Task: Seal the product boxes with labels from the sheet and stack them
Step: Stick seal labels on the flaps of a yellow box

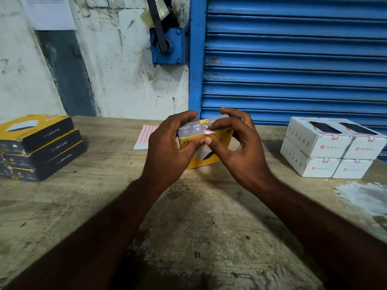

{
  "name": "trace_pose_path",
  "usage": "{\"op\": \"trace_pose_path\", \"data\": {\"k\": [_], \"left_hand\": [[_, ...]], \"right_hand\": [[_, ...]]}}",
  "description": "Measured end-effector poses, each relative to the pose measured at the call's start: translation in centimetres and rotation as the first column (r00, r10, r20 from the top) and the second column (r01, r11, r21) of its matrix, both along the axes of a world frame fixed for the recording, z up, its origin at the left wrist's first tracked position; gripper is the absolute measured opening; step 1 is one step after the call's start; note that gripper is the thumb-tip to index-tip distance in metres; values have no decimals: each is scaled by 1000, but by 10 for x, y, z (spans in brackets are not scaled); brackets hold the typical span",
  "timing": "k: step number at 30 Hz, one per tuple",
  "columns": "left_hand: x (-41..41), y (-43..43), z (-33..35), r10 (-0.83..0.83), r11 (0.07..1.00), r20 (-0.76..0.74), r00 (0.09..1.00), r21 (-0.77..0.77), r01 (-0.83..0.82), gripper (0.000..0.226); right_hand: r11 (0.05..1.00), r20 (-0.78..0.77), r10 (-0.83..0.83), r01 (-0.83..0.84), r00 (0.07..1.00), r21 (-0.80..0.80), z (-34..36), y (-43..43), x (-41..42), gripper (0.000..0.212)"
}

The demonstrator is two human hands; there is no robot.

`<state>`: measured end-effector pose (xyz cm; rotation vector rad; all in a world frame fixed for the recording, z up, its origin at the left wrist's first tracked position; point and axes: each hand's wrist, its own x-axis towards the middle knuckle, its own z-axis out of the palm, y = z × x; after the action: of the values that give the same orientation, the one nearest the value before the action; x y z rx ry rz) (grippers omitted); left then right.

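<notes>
Head view: left hand (167, 147) fingers curled round yellow box (209, 161) at middle of worktop (199, 206); right hand (240, 149) grips same box, fingertips on label (207, 132).

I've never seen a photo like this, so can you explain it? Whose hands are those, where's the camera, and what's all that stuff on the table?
There's no machine here: these are a person's two bare hands. The camera sits on the person's head and looks down, so you see what they see. The left hand and right hand both grip a yellow box at a wooden table. The thumbs meet just under a small red-edged label stuck across the box's top edge. Behind the hands lies the label sheet. On the left stands a stack of three black-and-yellow boxes. On the right are white boxes, piled two high, already wearing such labels. Behind the table is a blue shutter.
</notes>
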<state>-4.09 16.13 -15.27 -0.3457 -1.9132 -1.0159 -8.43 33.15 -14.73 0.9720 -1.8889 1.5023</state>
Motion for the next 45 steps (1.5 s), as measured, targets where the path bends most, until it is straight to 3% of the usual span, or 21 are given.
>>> {"op": "trace_pose_path", "data": {"k": [27,36,45], "left_hand": [[-1,0,-1,-1,999,14,1000,-36,2,57],[-2,0,-1,3,999,9,1000,-36,-2,57],[-2,-1,-2,-3,999,3,1000,-51,3,57]], "right_hand": [[999,83,-29,33,996,-40,3,0,2,8],[999,57,-7,10,998,-47,3,2,-2,28],[999,78,-47,47,996,0,3,2,-3,6]]}}
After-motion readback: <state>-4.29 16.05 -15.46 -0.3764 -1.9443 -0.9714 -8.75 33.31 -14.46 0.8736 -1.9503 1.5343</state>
